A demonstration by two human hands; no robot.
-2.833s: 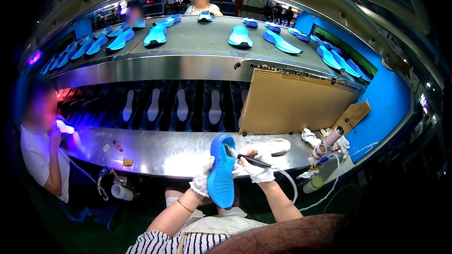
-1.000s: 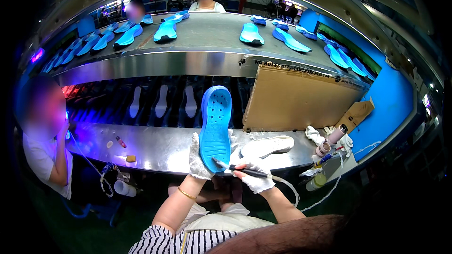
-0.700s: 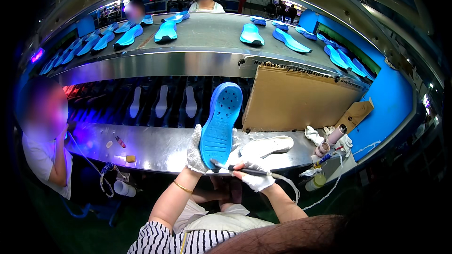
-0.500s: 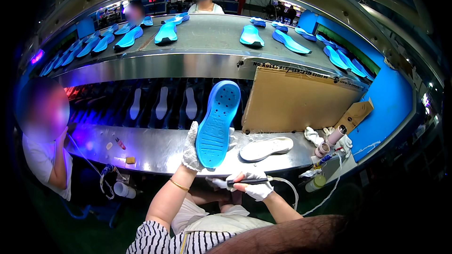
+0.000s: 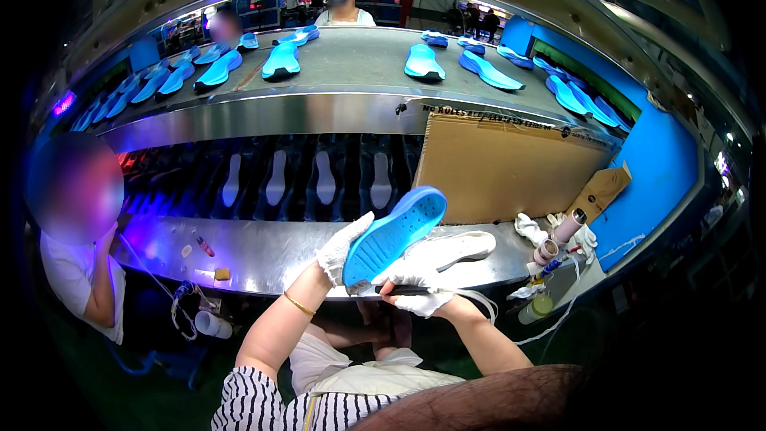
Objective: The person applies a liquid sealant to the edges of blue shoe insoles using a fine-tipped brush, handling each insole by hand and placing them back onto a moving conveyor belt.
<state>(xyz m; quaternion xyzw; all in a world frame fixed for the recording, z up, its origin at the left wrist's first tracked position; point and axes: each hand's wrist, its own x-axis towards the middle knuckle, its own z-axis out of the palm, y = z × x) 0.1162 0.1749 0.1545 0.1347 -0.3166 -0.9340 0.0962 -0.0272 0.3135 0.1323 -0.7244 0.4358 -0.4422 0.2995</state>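
In my gloved left hand (image 5: 345,247) is a blue shoe sole (image 5: 391,233), held tilted above the steel bench edge, its far end leaning to the right. The sole's inner face, with grooves and small holes, faces up. My gloved right hand (image 5: 423,278) is closed on a black-handled brush (image 5: 408,290) with a pale hose (image 5: 483,300) running off to the right. The brush's tip is by the near end of the sole; whether it touches cannot be made out. Just behind my right hand, a white shoe-shaped piece (image 5: 467,247) lies on the bench.
Blue soles (image 5: 282,61) stand along the upper belt (image 5: 351,60). Below it, dark shoe forms (image 5: 322,179) sit in a row beside a cardboard sheet (image 5: 511,168). Bottles (image 5: 568,227) and cloths crowd the bench's right end. A person (image 5: 80,271) is at the left.
The blue sole has come down and tipped from upright to leaning right. My right hand has raised the brush to the sole's near end.
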